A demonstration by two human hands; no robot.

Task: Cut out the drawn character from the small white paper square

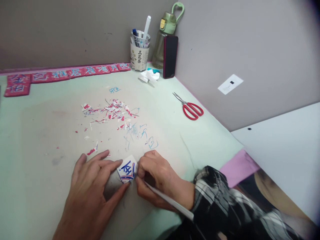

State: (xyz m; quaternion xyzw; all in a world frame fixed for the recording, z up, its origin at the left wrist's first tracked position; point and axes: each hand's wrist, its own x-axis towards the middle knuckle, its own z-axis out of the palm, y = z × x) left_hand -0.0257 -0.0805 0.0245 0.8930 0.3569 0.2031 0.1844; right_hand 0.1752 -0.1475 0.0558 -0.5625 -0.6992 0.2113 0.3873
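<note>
Fingers of left hand pressing flat on one edge of the card, thumb pinning it from below; fingers of right hand curling tight around a thin white knife, its tip meeting the card's right edge (tip itself hidden behind the knuckles). Card lying on the table near its front edge, between both hands, slightly lifted at one corner.

Risking a slip, judging by the closeness: knife tip working just beside the left fingertips, so a skid off the glossy card possibly nicking them. Also risking a tear through the thin blue strokes, with narrow bridges of paper likely giving way under too much push. Small card possibly pivoting under a single pinning point.

Card looking small, squarish, white, carrying a blue character with red edging. Scraps lying scattered further back: tiny red, white and blue slivers, curled and ragged. Table covering looking matte, pale green, scuffed and ink-marked. Scissors with red handles resting well apart to the right; cup of pens, bottle and dark phone standing at the back.
</note>
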